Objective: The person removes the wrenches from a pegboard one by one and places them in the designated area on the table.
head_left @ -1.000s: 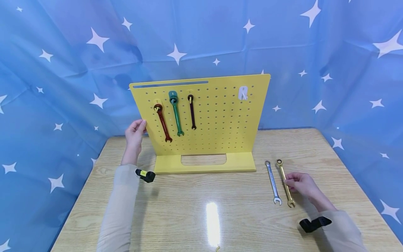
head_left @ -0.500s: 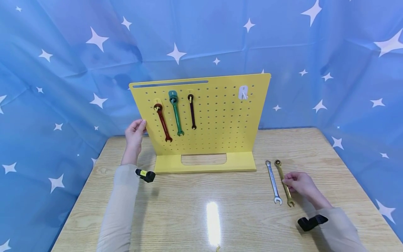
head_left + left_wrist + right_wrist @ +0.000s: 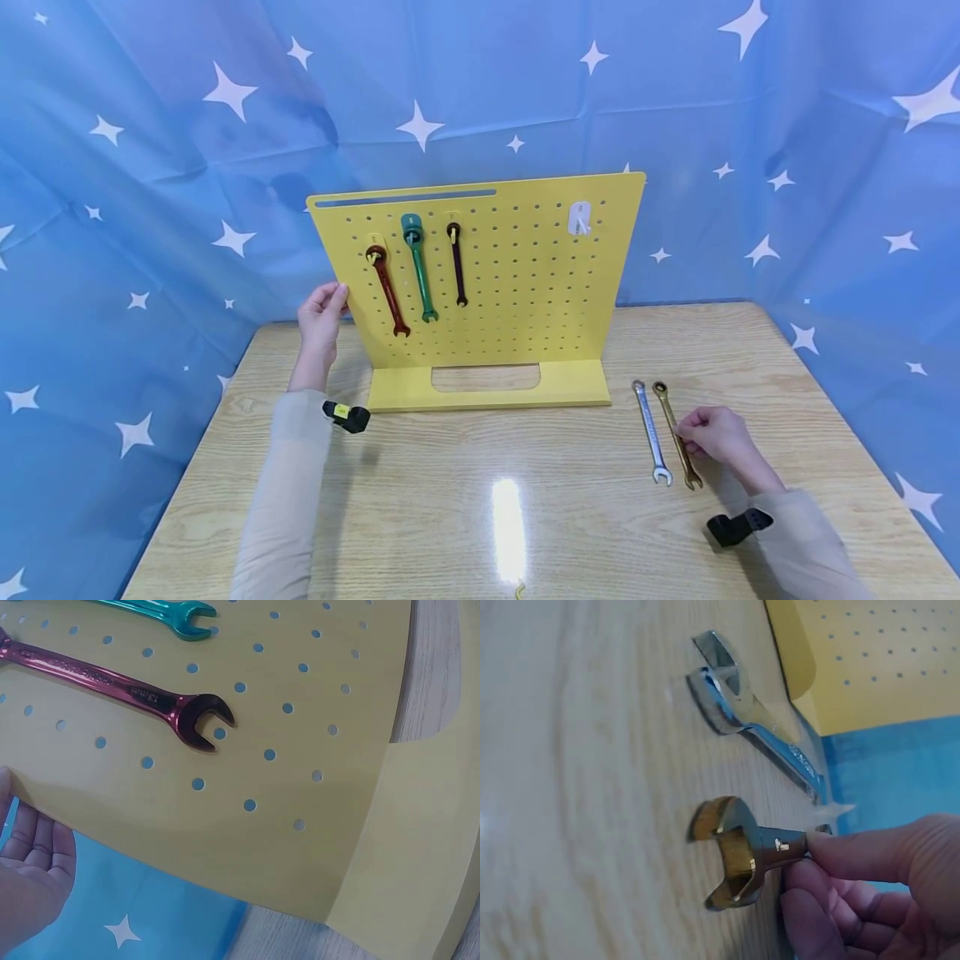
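Gold wrench point(image 3: 769, 849) part-hidden, yellow piece point(image 3: 519, 592) cropped

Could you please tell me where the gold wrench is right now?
In the head view, the gold wrench is on the right, pinched by the right grip, right of the silver wrench.

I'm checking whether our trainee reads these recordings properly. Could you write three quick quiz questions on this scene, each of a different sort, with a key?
1. Identify: what does the right hand pinch?
2. Count: how many wrenches hang on the board?
3. True or false: the left hand holds the board's side edge, and the silver wrench lies on the table.

Key:
1. The gold wrench.
2. Three: the red wrench, green wrench and dark wrench.
3. True.
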The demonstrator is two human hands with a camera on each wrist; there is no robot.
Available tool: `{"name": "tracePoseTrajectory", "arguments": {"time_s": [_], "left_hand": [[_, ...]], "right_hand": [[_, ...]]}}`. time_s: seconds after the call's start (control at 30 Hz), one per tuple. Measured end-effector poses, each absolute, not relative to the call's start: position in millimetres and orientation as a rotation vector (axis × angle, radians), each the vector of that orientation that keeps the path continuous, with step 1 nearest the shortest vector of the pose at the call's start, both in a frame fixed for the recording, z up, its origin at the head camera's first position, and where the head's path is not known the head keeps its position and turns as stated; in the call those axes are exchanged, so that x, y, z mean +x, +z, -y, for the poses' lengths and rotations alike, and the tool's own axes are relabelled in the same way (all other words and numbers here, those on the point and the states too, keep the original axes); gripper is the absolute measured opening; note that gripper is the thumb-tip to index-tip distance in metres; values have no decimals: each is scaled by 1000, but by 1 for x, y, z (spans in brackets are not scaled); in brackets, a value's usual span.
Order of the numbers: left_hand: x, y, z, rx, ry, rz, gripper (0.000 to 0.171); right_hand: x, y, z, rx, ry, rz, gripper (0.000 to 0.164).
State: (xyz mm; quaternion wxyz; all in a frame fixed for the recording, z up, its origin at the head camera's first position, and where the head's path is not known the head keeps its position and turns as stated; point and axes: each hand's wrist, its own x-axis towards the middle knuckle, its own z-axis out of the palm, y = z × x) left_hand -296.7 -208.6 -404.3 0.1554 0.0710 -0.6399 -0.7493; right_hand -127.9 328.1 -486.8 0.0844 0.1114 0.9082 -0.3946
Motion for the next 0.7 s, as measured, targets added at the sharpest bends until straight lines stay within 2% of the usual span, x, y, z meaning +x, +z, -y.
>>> {"name": "tracePoseTrajectory", "arguments": {"time_s": [0.7], "left_hand": [[-298, -406, 209, 210, -2170, 1806, 11]], "right_hand": [[-124, -487, -325, 350, -1161, -2691, 25]]}}
